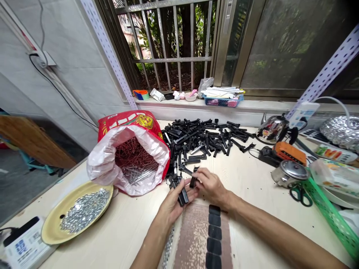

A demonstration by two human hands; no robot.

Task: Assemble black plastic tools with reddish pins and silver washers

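"What are the hands holding?"

"The left hand [172, 203], palm up, has its grip closed around black plastic parts [183, 197], thumb on top. I cannot tell how many. The right hand [211, 185] pinches a small dark piece [192, 182] just above the left fingers."

"Where is that?"

"Over the middle of a pale table [129, 224], in front of a heap of similar black parts [206, 137] and beside an open red bag [110, 123] of long, thin metal pins [137, 164]."

"Any writing?"

"None I can read surely. The bag has a yellow emblem [146, 120], too small and creased. A white box [29, 243], lower left, carries blue print and a square code. At the right, a packet [336, 153] shows large orange letters, tilted and unclear."

"What is hidden or cut off?"

"The bag covers the heap's left end. The bottom edge cuts off a worn brown board [193, 239] with a row of black pads [214, 231]; the left edge trims the box. The fingers partly cover the dark piece, so its shape is uncertain."
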